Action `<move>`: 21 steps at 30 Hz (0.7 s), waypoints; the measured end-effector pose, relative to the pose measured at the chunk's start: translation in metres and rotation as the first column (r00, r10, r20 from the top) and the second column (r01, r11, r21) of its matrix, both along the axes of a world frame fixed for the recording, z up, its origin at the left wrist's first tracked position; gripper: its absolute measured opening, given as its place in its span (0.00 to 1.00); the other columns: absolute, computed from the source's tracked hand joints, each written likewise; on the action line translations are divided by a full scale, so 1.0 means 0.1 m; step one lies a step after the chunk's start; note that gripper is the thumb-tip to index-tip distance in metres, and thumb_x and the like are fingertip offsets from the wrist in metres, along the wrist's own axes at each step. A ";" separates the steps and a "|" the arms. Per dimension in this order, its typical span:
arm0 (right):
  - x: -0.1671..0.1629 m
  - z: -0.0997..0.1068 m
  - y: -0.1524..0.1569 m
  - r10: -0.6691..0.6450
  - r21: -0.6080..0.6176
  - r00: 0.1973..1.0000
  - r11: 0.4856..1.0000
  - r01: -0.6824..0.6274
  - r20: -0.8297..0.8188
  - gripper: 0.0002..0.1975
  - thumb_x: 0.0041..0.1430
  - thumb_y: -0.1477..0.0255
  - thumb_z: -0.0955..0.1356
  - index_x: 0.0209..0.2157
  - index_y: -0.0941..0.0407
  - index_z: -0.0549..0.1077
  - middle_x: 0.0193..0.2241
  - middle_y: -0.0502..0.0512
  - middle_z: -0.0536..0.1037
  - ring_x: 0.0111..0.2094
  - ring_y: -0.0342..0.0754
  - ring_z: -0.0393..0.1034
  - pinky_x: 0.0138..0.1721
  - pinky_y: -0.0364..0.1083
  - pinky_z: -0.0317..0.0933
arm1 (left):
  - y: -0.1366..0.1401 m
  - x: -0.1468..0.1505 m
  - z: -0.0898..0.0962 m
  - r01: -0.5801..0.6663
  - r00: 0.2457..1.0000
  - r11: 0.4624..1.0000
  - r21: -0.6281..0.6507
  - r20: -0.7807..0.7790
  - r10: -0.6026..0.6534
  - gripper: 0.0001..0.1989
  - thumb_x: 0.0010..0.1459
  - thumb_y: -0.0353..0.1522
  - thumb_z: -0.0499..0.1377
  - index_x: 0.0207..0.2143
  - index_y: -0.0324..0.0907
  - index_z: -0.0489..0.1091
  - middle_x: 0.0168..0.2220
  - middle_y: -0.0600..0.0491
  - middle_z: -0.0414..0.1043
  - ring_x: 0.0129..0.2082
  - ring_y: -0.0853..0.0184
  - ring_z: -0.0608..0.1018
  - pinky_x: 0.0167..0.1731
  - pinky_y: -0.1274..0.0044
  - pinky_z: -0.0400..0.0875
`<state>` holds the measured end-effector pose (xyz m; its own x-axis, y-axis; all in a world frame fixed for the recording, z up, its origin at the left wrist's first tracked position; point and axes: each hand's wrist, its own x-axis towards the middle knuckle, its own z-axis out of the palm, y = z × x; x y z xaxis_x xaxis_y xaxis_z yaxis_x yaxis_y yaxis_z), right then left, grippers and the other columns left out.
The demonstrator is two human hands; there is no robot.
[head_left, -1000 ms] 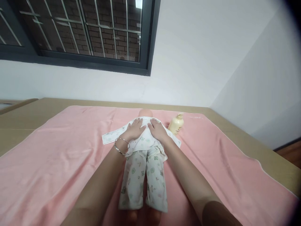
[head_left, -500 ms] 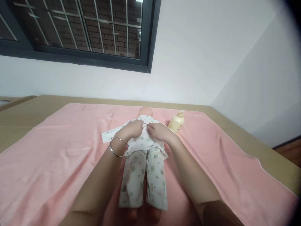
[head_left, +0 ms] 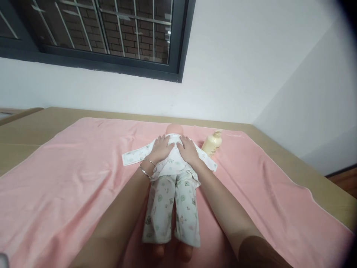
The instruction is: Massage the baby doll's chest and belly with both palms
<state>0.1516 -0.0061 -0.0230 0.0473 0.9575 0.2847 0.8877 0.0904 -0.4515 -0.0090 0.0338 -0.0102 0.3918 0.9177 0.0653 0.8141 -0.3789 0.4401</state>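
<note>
A baby doll (head_left: 174, 129) lies on a pink cloth, its head away from me and its feet towards me. It wears a white printed top (head_left: 170, 163) with long sleeves spread to both sides, and matching trousers (head_left: 160, 208). My left hand (head_left: 162, 149) rests flat on the left of the doll's upper body, fingers stretched out, two silver bangles (head_left: 147, 168) at the wrist. On the other side of the chest my right hand (head_left: 188, 149) lies flat too, fingers apart. Neither hand grips anything. Both palms hide part of the top.
A pale yellow pump bottle (head_left: 212, 143) stands on the pink cloth (head_left: 83, 167), right of the doll. The wooden table (head_left: 279, 149) shows around the cloth. Behind it are a white wall and a dark-framed window (head_left: 178, 44) with bars.
My hands have moved apart from the middle of the doll's chest. Their fingers, bent together before, are now stretched flat on the top. More of the doll's right-hand sleeve shows.
</note>
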 end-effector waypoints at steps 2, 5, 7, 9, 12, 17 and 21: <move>0.00 0.01 -0.01 0.000 -0.021 1.000 1.000 0.001 0.017 0.28 0.69 0.60 0.55 0.64 0.59 0.60 0.67 0.60 0.57 0.68 0.59 0.45 0.67 0.56 0.38 | 0.00 -0.01 -0.01 0.006 1.000 1.000 -0.002 0.007 -0.006 0.34 0.65 0.49 0.41 0.68 0.42 0.48 0.72 0.45 0.40 0.71 0.51 0.43 0.66 0.62 0.40; 0.00 0.02 -0.01 0.006 -0.046 1.000 0.999 -0.004 0.029 0.29 0.68 0.59 0.55 0.65 0.59 0.59 0.67 0.60 0.56 0.68 0.61 0.45 0.66 0.57 0.38 | 0.02 -0.01 -0.04 -0.001 1.000 1.000 0.001 0.013 0.001 0.34 0.65 0.48 0.42 0.68 0.43 0.48 0.72 0.47 0.40 0.71 0.52 0.42 0.66 0.62 0.40; 0.00 0.03 -0.01 0.008 -0.048 1.000 0.999 -0.007 0.029 0.29 0.68 0.59 0.55 0.65 0.59 0.59 0.67 0.61 0.56 0.68 0.61 0.45 0.66 0.57 0.38 | 0.03 0.00 -0.06 -0.004 1.000 1.000 0.005 0.018 0.004 0.34 0.65 0.49 0.42 0.68 0.43 0.48 0.72 0.47 0.41 0.71 0.52 0.42 0.66 0.62 0.40; 0.01 0.03 -0.01 0.012 -0.042 1.000 0.999 -0.011 0.027 0.29 0.68 0.60 0.55 0.64 0.60 0.59 0.67 0.61 0.57 0.68 0.61 0.45 0.66 0.57 0.38 | 0.03 0.00 -0.07 -0.005 1.000 1.000 0.006 0.022 0.004 0.34 0.65 0.49 0.41 0.68 0.43 0.48 0.72 0.47 0.41 0.71 0.52 0.42 0.66 0.63 0.39; 0.01 0.03 -0.01 0.015 -0.041 1.000 0.999 -0.014 0.024 0.29 0.68 0.59 0.55 0.64 0.59 0.60 0.67 0.60 0.58 0.68 0.61 0.46 0.66 0.57 0.38 | 0.01 0.00 -0.05 -0.004 1.000 1.000 -0.001 0.028 0.004 0.34 0.65 0.48 0.41 0.68 0.42 0.48 0.72 0.45 0.41 0.71 0.51 0.42 0.66 0.62 0.39; 0.01 0.03 -0.01 0.015 -0.042 0.999 0.999 -0.013 0.029 0.28 0.68 0.59 0.55 0.64 0.58 0.59 0.67 0.59 0.58 0.68 0.60 0.46 0.66 0.57 0.39 | 0.00 0.00 -0.03 -0.009 0.999 1.000 -0.014 0.031 0.009 0.33 0.65 0.48 0.41 0.68 0.44 0.48 0.72 0.47 0.41 0.71 0.52 0.41 0.66 0.61 0.40; 0.01 0.02 -0.01 0.011 -0.050 1.000 0.999 -0.010 0.024 0.29 0.68 0.59 0.55 0.64 0.59 0.59 0.67 0.60 0.58 0.68 0.61 0.46 0.66 0.57 0.38 | 0.01 0.00 -0.03 -0.013 1.000 1.000 -0.014 0.020 0.013 0.33 0.65 0.48 0.41 0.68 0.44 0.48 0.72 0.48 0.41 0.71 0.53 0.42 0.66 0.62 0.41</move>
<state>0.1526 -0.0068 -0.0207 0.0306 0.9709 0.2374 0.8976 0.0778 -0.4339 -0.0091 0.0347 -0.0136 0.3783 0.9237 0.0606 0.8099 -0.3620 0.4615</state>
